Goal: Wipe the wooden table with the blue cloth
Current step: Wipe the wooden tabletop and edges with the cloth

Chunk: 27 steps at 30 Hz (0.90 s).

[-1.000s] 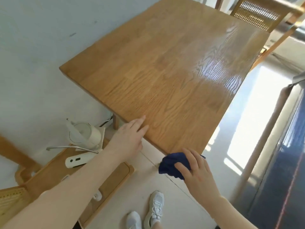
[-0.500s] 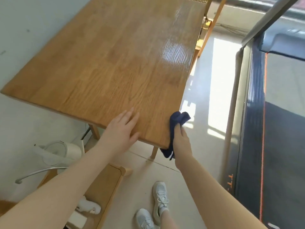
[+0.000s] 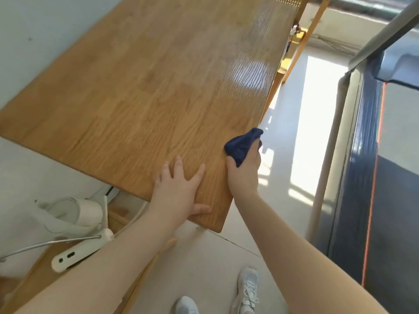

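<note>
The right hand (image 3: 243,171), clutching the bunched dark-blue cloth (image 3: 243,145), has now climbed from below the corner up the right edge of the honey-coloured wooden desk (image 3: 147,87). Left hand (image 3: 178,189) lies flat, fingers spread, near that corner. Edge wiping looks underway.

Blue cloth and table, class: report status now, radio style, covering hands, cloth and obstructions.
Left hand flat on wooden table, near corner. Right hand grips blue cloth at table's right edge. Nothing visible on the tabletop ahead.
</note>
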Tool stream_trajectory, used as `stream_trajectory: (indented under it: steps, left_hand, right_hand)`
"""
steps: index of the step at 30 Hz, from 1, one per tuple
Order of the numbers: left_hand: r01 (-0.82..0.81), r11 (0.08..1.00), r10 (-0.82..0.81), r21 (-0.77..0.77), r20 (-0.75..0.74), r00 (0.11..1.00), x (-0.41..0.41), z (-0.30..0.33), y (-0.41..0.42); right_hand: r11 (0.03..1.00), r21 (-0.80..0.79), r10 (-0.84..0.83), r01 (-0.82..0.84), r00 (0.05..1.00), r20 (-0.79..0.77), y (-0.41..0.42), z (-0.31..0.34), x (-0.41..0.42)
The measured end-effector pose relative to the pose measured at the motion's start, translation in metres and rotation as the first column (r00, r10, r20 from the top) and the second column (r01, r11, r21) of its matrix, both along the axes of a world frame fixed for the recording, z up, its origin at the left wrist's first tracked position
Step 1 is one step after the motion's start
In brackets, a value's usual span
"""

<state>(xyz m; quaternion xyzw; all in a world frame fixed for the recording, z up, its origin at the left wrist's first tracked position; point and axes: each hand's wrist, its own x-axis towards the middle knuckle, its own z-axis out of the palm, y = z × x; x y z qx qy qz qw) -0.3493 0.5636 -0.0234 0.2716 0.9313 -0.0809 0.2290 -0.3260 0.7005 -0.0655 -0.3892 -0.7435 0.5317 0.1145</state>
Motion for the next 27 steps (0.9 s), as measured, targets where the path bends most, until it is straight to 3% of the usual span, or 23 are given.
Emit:
stream_trajectory:
  steps: [4, 9, 13, 20, 27]
  left_hand:
    - [-0.028, 0.999, 0.031, -0.038, 0.055, 0.998, -0.001, 0.012, 0.012]
    - [-0.064, 0.995, 0.07, -0.081, 0.068, 0.995, 0.001, 0.014, 0.015]
    - [-0.103, 0.988, 0.113, -0.111, 0.088, 0.99, 0.004, 0.015, 0.021]
    - [-0.136, 0.984, 0.148, -0.119, 0.095, 0.984, 0.001, 0.018, 0.023]
    - [-0.01, 0.98, 0.003, -0.198, -0.033, 0.999, -0.002, 0.023, 0.021]
  right_hand:
    - [0.989, 0.017, 0.145, -0.145, 0.989, 0.029, -0.023, 0.001, 0.034]
    - [0.984, 0.066, 0.163, -0.166, 0.985, 0.049, 0.042, -0.001, -0.026]
    - [0.958, 0.137, 0.218, -0.252, 0.949, 0.228, 0.07, 0.013, -0.057]
    - [0.882, 0.032, 0.453, -0.47, 0.865, 0.215, 0.025, 0.019, 0.016]
    - [0.871, 0.187, 0.405, -0.454, 0.879, 0.25, 0.071, 0.012, -0.035]
